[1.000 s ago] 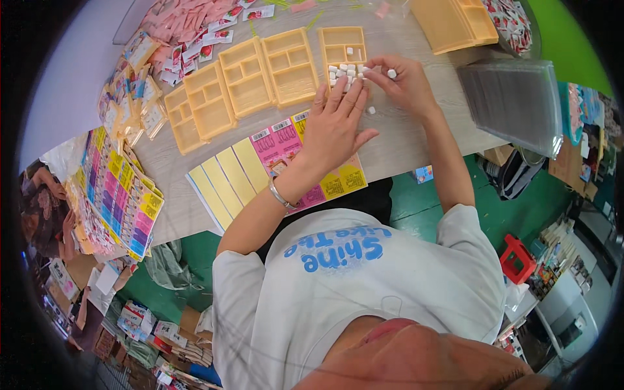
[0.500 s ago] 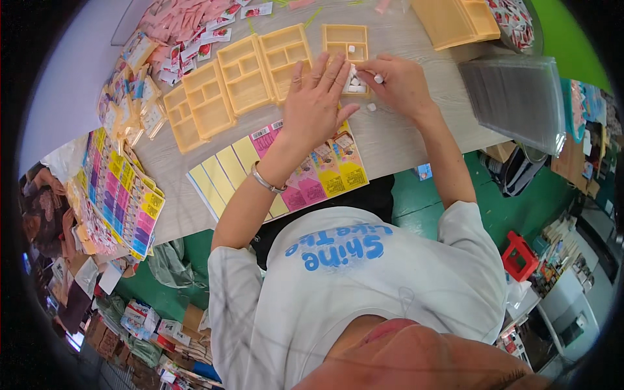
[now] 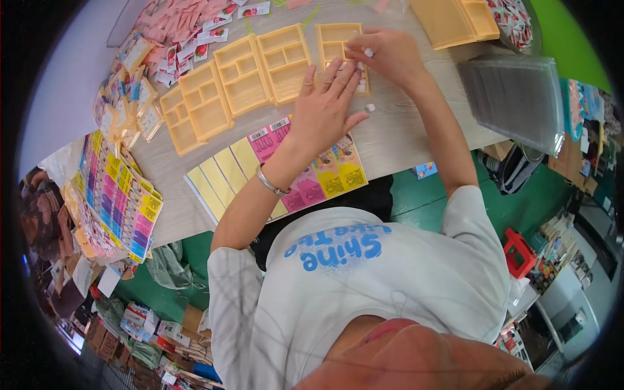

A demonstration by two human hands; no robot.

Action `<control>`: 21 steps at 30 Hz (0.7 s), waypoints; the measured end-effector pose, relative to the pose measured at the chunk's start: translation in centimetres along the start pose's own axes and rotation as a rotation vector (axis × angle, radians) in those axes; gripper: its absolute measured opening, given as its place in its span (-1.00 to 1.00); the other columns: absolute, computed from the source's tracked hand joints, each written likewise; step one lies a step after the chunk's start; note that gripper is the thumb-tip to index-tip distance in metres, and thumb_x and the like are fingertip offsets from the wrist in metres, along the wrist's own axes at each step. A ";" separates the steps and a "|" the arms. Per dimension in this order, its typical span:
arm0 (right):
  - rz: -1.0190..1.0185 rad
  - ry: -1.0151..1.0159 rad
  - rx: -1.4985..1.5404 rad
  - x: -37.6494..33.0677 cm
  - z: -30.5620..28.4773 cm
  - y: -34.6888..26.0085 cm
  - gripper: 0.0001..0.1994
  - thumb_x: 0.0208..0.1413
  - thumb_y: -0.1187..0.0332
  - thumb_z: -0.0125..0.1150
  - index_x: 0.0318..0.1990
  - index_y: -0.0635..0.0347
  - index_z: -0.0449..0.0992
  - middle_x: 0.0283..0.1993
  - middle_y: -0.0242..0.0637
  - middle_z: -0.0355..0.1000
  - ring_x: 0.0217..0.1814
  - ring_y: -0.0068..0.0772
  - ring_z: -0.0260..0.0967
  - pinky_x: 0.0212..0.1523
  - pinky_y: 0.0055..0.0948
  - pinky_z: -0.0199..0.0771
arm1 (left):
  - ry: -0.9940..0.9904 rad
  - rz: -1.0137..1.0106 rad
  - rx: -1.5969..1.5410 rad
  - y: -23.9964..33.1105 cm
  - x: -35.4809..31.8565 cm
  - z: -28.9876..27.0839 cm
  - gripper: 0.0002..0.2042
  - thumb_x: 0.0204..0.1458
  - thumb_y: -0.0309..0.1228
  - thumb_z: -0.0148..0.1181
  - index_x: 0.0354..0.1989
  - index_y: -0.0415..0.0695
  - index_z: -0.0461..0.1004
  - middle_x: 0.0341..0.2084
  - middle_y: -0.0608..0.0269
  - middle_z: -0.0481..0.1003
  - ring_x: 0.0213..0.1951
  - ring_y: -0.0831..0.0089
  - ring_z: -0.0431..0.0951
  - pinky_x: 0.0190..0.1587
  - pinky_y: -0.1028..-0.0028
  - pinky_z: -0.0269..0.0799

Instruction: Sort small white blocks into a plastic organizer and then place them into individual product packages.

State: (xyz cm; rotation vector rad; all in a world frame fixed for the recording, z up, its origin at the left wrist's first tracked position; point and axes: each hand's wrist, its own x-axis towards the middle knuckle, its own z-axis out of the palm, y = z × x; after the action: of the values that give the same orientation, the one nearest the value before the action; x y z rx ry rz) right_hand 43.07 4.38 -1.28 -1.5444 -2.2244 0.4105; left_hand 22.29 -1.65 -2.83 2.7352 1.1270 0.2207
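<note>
A pale yellow compartment tray (image 3: 329,34) lies under both hands, with small white pieces (image 3: 362,86) in its near compartment. Spread and flat, my left hand (image 3: 325,107) rests its fingers over that compartment and hides part of it. My right hand (image 3: 390,58) pinches at the tray's far right part; a white piece (image 3: 368,52) shows at its fingers. One loose white block (image 3: 370,108) sits on the table just nearer than the tray. Beneath my left forearm lies a yellow and pink printed sheet (image 3: 214,172).
More yellow trays (image 3: 244,71) stand in a row to the left. Pink packets (image 3: 175,23) and small sachets (image 3: 201,49) are heaped at the far left, above printed sheets (image 3: 123,195). On the right are stacked clear plastic covers (image 3: 510,97), stacked trays (image 3: 448,23) and a sachet bowl (image 3: 513,26).
My right hand has moved to the far side of the tray. My left fingers now cover more of the near compartment, and the tray has shifted slightly left.
</note>
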 end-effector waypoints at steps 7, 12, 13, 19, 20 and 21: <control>0.138 0.147 0.387 -0.8 0.2 1.1 -0.84 0.18 0.24 0.29 -0.25 0.10 0.62 -0.46 -0.36 0.45 -0.42 -0.47 0.43 -0.48 -0.41 0.40 | 0.083 -0.054 -0.243 -1.2 -0.4 -1.5 -0.24 0.16 0.15 0.09 0.42 -0.10 0.22 0.43 0.19 0.19 0.48 0.16 0.07 0.49 0.01 -0.16; 0.566 0.099 1.535 -6.8 -2.8 1.8 -0.85 0.23 0.29 0.21 -0.20 0.17 0.55 -0.45 -0.42 0.43 -0.51 -0.65 0.28 -0.58 -0.67 0.18 | 0.084 -0.122 -0.007 -3.4 -0.4 -1.4 -0.29 0.21 0.10 0.05 0.44 -0.07 0.19 0.45 0.21 0.15 0.49 0.17 0.05 0.50 0.03 -0.20; 0.598 0.130 1.763 -7.4 -3.0 0.4 -0.85 0.24 0.31 0.20 -0.17 0.18 0.53 -0.44 -0.45 0.41 -0.54 -0.67 0.24 -0.59 -0.72 0.11 | 0.083 -0.120 -0.009 -3.0 -0.1 -1.4 -0.29 0.21 0.10 0.05 0.44 -0.07 0.19 0.45 0.21 0.15 0.49 0.17 0.05 0.50 0.03 -0.20; 0.563 0.102 0.749 -10.5 0.4 -3.8 -0.88 0.22 0.37 0.26 -0.19 0.20 0.61 -0.37 -0.49 0.44 -0.47 -0.64 0.34 -0.54 -0.60 0.22 | -0.003 0.002 -0.001 -1.2 1.4 0.0 -0.32 0.25 0.06 0.00 0.47 0.01 0.13 0.49 0.32 0.06 0.52 0.25 -0.06 0.51 0.06 -0.24; 0.564 0.104 0.749 -10.7 0.7 -4.3 -0.88 0.22 0.37 0.26 -0.19 0.20 0.61 -0.37 -0.49 0.44 -0.47 -0.64 0.34 -0.54 -0.60 0.22 | -0.001 -0.001 0.000 -1.1 1.4 0.2 -0.32 0.25 0.07 0.01 0.47 0.01 0.13 0.50 0.32 0.05 0.52 0.24 -0.07 0.50 0.04 -0.24; 0.342 0.146 0.451 -10.9 0.9 -4.8 -0.88 0.22 0.37 0.28 -0.19 0.20 0.63 -0.39 -0.50 0.43 -0.47 -0.65 0.35 -0.52 -0.60 0.23 | -0.001 -0.005 -0.001 -1.1 1.4 0.2 -0.31 0.24 0.07 0.01 0.47 0.00 0.13 0.50 0.33 0.04 0.53 0.24 -0.08 0.50 0.03 -0.24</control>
State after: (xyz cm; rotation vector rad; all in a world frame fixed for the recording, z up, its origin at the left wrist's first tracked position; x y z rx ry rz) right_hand 42.05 -7.54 -1.62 -1.6329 -1.6132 0.8075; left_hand 22.57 0.08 -3.13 2.7312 1.1338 0.2196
